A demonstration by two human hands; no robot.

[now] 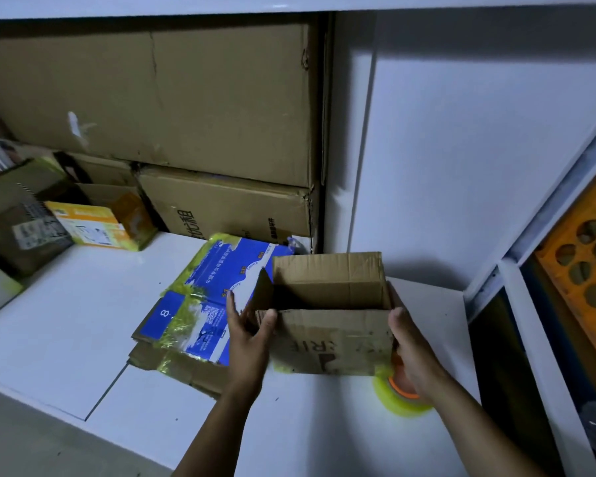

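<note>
A small brown cardboard box (327,339) stands open-topped on the white table (83,332), its flaps raised. My left hand (246,333) holds its left side, thumb on the front wall and fingers along the left flap. My right hand (410,346) grips the right side, thumb over the front corner. A roll of yellowish tape with an orange core (398,395) lies on the table just under my right hand, partly hidden by it.
A flattened blue and white carton (200,304) lies left of the box. Large brown cartons (186,98) are stacked at the back, small yellow boxes (93,225) at far left. A white wall panel rises behind; an orange perforated crate (582,256) sits at right.
</note>
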